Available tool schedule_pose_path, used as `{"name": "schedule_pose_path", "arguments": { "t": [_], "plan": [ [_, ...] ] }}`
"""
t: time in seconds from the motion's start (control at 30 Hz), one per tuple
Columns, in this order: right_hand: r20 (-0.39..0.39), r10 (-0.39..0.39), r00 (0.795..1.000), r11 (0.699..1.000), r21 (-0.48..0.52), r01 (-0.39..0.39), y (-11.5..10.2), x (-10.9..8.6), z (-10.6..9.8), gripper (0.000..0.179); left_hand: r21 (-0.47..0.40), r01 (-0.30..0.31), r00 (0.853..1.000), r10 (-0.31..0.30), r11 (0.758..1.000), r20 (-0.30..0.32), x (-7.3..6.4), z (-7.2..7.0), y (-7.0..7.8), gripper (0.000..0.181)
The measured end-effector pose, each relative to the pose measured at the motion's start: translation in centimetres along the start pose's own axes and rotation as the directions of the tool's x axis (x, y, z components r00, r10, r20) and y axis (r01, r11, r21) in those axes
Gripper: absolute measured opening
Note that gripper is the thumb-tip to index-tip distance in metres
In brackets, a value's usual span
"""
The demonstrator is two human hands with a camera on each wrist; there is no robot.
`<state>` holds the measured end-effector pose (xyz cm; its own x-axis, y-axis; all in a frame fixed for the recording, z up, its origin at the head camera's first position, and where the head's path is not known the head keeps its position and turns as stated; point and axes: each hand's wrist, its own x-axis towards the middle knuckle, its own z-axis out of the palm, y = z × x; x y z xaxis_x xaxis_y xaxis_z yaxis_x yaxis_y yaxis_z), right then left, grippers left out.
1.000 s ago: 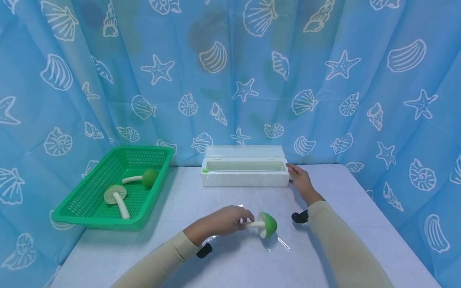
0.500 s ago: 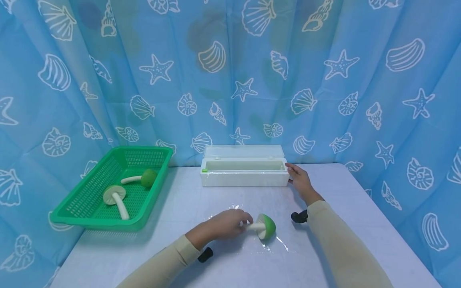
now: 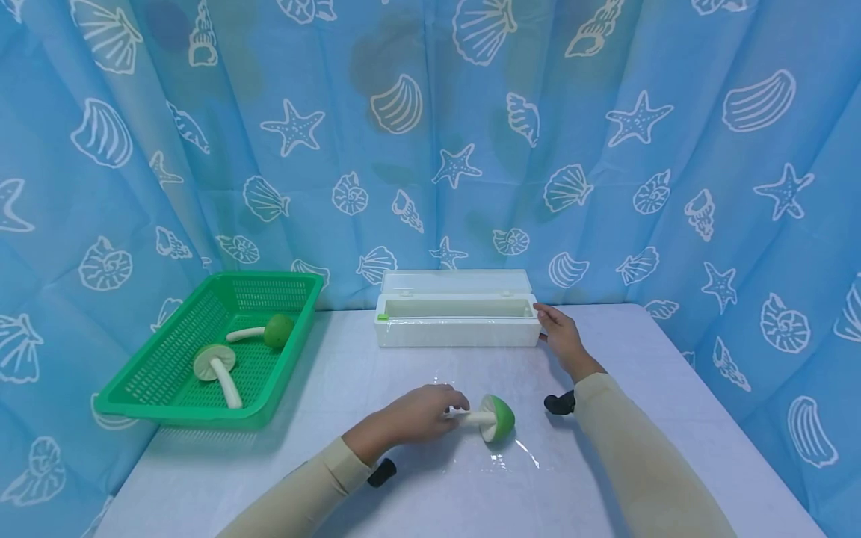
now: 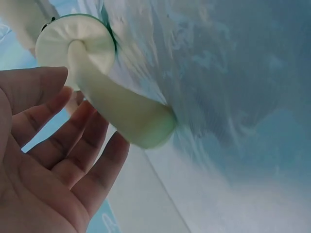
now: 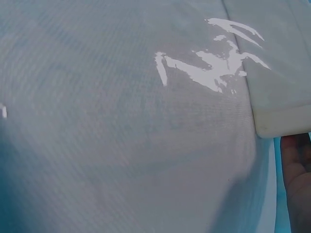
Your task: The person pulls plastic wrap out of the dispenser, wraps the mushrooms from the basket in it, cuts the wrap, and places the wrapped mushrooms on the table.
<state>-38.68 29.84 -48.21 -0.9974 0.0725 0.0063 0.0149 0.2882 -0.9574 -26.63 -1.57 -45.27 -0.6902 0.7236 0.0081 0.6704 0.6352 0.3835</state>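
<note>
A toy mushroom [image 3: 498,418] with a green cap and white stem lies on clear film over the table. My left hand [image 3: 424,415] is at the stem's end, its fingers loosely spread around it. In the left wrist view the thumb and fingertips [image 4: 114,145] lie alongside the stem [image 4: 121,107] without closing tightly on it. A long white cling film dispenser [image 3: 457,334] stands at the back with its clear lid [image 3: 457,282] raised. My right hand [image 3: 565,344] rests its fingers against the dispenser's right end. The right wrist view shows those fingers [image 5: 294,160] at the corner.
A green plastic basket [image 3: 303,329] stands at the left, with two more toy mushrooms in it, one [image 3: 277,331] behind the other [image 3: 215,364]. A green slider [image 3: 383,317] sits at the dispenser's left end. A blue shell-patterned curtain [image 3: 430,209] hangs behind the table.
My left hand has shifted only slightly at the mushroom's stem, and the mushroom has moved very little. The right hand stays at the dispenser's end.
</note>
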Motion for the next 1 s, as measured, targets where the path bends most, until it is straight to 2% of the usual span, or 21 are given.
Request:
{"name": "schedule_pose_path", "arguments": {
  "t": [0.2,0.33,0.43,0.5,0.63,0.77,0.83,1.0],
  "plan": [
    [-0.001,0.035,0.999,0.999,-0.018,-0.035,0.0,0.0,-0.5,0.049,0.007,-0.020,0.999,0.021,1.000,-0.034,-0.8,-0.9,-0.8,0.025],
    [-0.020,0.034,0.999,0.999,-0.038,-0.034,0.1,-0.3,-1.2,0.048,0.006,-0.019,0.997,0.019,1.000,-0.070,-2.2,-1.5,-1.7,0.023],
    [-0.021,0.028,0.999,0.990,-0.134,-0.031,0.5,-0.8,-1.8,0.046,0.008,-0.009,0.995,0.010,1.000,-0.096,-3.7,-1.9,-2.7,0.022],
    [-0.012,0.030,0.999,0.974,-0.225,-0.032,0.7,-1.3,-2.3,0.046,0.006,-0.006,0.994,0.007,1.000,-0.108,-4.7,-2.2,-3.5,0.021],
    [0.039,0.022,0.999,0.911,-0.412,-0.004,0.7,-3.5,-3.4,0.046,-0.013,0.003,0.995,-0.005,1.000,-0.101,-6.6,-2.6,-4.4,0.020],
    [0.114,0.018,0.993,0.853,-0.521,0.045,0.1,-6.4,-3.6,0.039,-0.047,0.026,0.998,-0.029,0.999,-0.049,-8.1,-2.8,-4.9,0.022],
    [0.141,0.021,0.990,0.838,-0.542,0.060,-0.3,-8.1,-3.4,0.035,-0.068,0.042,0.999,-0.043,0.997,-0.013,-8.7,-2.7,-4.8,0.024],
    [0.243,0.017,0.970,0.827,-0.549,0.123,-1.2,-12.5,-2.4,0.027,-0.052,0.059,0.997,-0.056,0.997,0.059,-10.0,-1.9,-4.5,0.034]
  ]
}}
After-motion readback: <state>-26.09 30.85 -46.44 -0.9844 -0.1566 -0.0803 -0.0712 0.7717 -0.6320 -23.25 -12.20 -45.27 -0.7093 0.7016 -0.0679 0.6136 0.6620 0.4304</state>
